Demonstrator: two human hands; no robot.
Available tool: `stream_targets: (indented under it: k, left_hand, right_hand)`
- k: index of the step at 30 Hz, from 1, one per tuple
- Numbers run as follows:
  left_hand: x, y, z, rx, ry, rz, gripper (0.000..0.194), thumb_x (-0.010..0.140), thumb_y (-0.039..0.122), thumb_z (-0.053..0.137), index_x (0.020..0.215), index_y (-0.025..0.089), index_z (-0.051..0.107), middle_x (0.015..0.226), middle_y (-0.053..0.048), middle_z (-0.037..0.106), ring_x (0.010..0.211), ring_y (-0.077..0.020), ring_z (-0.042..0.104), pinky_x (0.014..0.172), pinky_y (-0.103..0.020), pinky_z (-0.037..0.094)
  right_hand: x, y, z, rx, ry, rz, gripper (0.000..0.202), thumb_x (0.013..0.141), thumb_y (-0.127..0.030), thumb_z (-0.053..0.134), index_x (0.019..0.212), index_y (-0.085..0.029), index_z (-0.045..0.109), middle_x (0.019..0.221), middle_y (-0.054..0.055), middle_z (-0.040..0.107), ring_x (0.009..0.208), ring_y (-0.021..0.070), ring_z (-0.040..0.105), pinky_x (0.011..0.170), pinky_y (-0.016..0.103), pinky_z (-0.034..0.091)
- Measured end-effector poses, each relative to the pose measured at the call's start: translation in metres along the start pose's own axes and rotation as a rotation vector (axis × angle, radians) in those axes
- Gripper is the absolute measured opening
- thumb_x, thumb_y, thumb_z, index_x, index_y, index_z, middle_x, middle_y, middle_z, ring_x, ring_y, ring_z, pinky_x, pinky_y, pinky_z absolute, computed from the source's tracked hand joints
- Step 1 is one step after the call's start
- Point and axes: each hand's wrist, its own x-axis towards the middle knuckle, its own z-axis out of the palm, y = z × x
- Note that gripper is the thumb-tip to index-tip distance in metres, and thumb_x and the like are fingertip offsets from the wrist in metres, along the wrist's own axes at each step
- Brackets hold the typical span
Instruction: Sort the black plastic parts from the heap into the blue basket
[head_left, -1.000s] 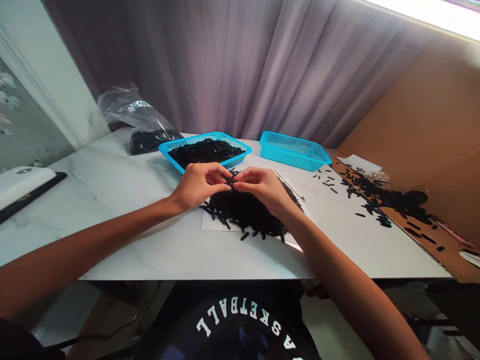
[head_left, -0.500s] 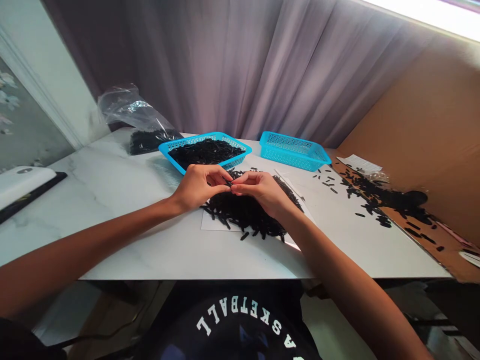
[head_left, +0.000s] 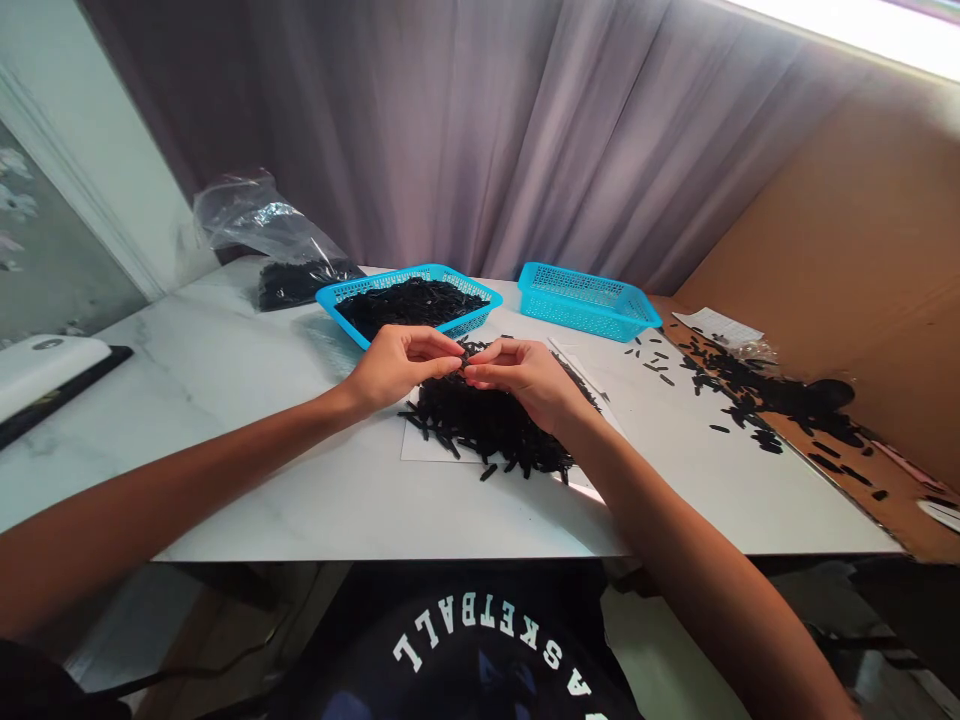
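Note:
My left hand and my right hand meet fingertip to fingertip, each closed in a pinch. Between them is a small black elongated piece, mostly covered by the fingers. Its exact kind is too small to make out. Under both hands spreads a heap of similar black pieces, lying on white paper. Just behind my left hand stands a blue perforated basket filled with black pieces.
A second blue basket sits farther right. Loose black pieces are scattered over cardboard at the right edge. At the back left lies a clear plastic bag with black contents. A white device rests at far left.
Both hands keep their pinch over the heap, with only a slight shift of the fingers; the fingertips stand a little farther apart. Nothing else has visibly moved.

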Motion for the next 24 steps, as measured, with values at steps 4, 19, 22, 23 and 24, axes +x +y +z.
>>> stream_targets:
  k: [4, 19, 22, 23, 24]
  left_hand:
    - [-0.0007, 0.0027, 0.0004, -0.036, 0.027, -0.067, 0.023, 0.069, 0.032, 0.082, 0.085, 0.017, 0.078, 0.077, -0.004, 0.077, 0.073, -0.0166, 0.07, 0.072, -0.029, 0.056]
    - [-0.0018, 0.0059, 0.0016, -0.113, 0.075, -0.134, 0.028, 0.063, 0.037, 0.087, 0.083, 0.019, 0.08, 0.079, -0.005, 0.077, 0.076, -0.0167, 0.069, 0.079, -0.032, 0.056]
    - [-0.0019, 0.0066, 0.0024, -0.117, 0.085, -0.137, 0.027, 0.063, 0.035, 0.088, 0.082, 0.018, 0.08, 0.078, -0.005, 0.077, 0.077, -0.0171, 0.069, 0.079, -0.032, 0.057]
    - [-0.0019, 0.007, 0.0026, -0.114, 0.09, -0.137, 0.026, 0.063, 0.034, 0.087, 0.082, 0.018, 0.08, 0.078, -0.005, 0.077, 0.078, -0.017, 0.069, 0.08, -0.031, 0.056]
    - [-0.002, 0.0073, 0.0029, -0.111, 0.094, -0.136, 0.025, 0.063, 0.033, 0.087, 0.082, 0.018, 0.079, 0.078, -0.005, 0.077, 0.078, -0.017, 0.07, 0.08, -0.031, 0.056]
  right_hand:
    - [-0.0003, 0.0001, 0.0007, -0.013, -0.006, -0.022, 0.032, 0.051, -0.032, 0.093, 0.068, -0.016, 0.071, 0.074, 0.003, 0.074, 0.072, 0.015, 0.068, 0.075, 0.03, 0.054]
    - [0.0016, 0.0027, -0.0006, -0.019, 0.049, -0.089, 0.028, 0.057, -0.034, 0.09, 0.073, -0.016, 0.074, 0.074, 0.004, 0.074, 0.069, 0.0147, 0.067, 0.075, 0.03, 0.055]
    - [0.0011, 0.0024, 0.0003, -0.037, 0.046, -0.094, 0.028, 0.058, -0.035, 0.089, 0.073, -0.016, 0.074, 0.073, 0.003, 0.074, 0.069, 0.0145, 0.067, 0.074, 0.03, 0.055]
    - [0.0009, 0.0023, 0.0007, -0.037, 0.045, -0.093, 0.028, 0.058, -0.035, 0.089, 0.073, -0.016, 0.074, 0.073, 0.004, 0.074, 0.069, 0.0146, 0.067, 0.074, 0.03, 0.055]
    - [0.0008, 0.0023, 0.001, -0.036, 0.044, -0.093, 0.029, 0.057, -0.036, 0.089, 0.072, -0.016, 0.074, 0.073, 0.004, 0.074, 0.069, 0.0147, 0.068, 0.074, 0.03, 0.056]
